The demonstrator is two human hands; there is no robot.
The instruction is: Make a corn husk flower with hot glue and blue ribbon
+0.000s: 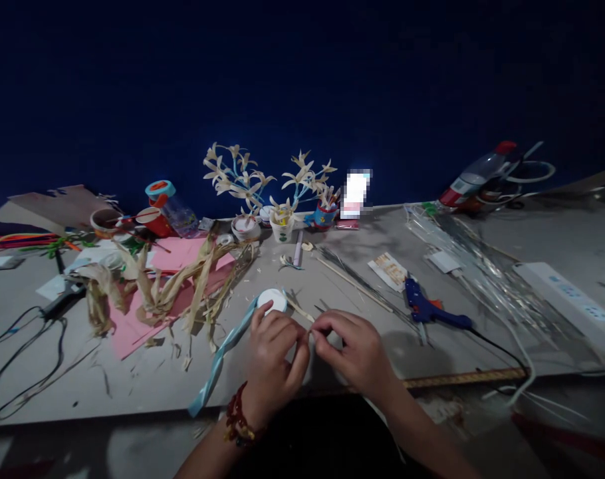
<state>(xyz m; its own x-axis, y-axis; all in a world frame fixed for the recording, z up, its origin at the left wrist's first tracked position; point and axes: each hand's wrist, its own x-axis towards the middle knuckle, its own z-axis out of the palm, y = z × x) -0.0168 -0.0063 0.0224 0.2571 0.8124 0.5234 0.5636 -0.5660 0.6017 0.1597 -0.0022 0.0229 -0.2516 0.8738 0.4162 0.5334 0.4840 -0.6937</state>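
Note:
My left hand (276, 349) is closed, its fingers pinched against a small pale piece that I cannot make out. My right hand (353, 347) is closed too, fingertips meeting the left ones over the grey table's (133, 389) front edge. A thin straw-coloured strip (298, 308) runs from the pinch toward a white round tape roll (272, 300) just beyond my left fingers. A light blue ribbon (221, 349) trails from that roll down to the left. A beaded bracelet (237, 418) is on my left wrist.
Dried corn husks (173, 286) lie on pink paper (133, 326) at left. A blue glue gun (429, 309) lies to the right, its cord running off. Small pots with husk flowers (282, 199) stand at the back. A white power strip (569, 299) sits far right; black cables (18, 352) far left.

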